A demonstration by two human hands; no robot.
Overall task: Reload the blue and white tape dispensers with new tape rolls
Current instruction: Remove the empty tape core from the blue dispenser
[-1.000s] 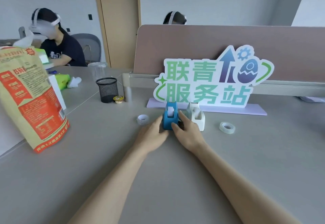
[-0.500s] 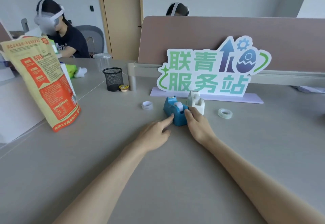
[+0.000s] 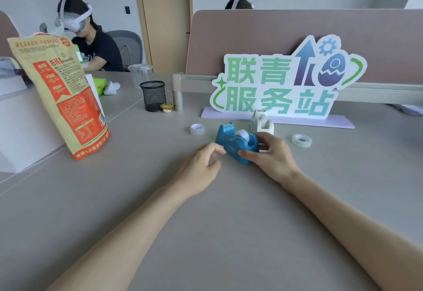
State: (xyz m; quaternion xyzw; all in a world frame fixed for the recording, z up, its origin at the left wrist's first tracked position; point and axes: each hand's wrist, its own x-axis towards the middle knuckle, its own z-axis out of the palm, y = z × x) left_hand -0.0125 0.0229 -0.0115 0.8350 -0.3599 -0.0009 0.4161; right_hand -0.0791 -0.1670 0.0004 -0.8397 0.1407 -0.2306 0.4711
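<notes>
right now your right hand point(image 3: 272, 157) is gripping the blue tape dispenser point(image 3: 232, 142) by its rear end, steadying it on the tabletop point(image 3: 229, 222). your left hand point(image 3: 201, 167) is hovering just beside it, fingers point(image 3: 214, 151) loosely curled and empty, likely ready to pull the roll point(image 3: 242, 134).

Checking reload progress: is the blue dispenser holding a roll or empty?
Holding one: a white roll sits in the blue dispenser, which the right hand grips.

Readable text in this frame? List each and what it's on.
"联青" over "服务站": on the cutout sign.
Too blurred to read: print on the orange-and-tan bag.
Too small to read: markings on the left tape roll and on the blue dispenser.
</notes>
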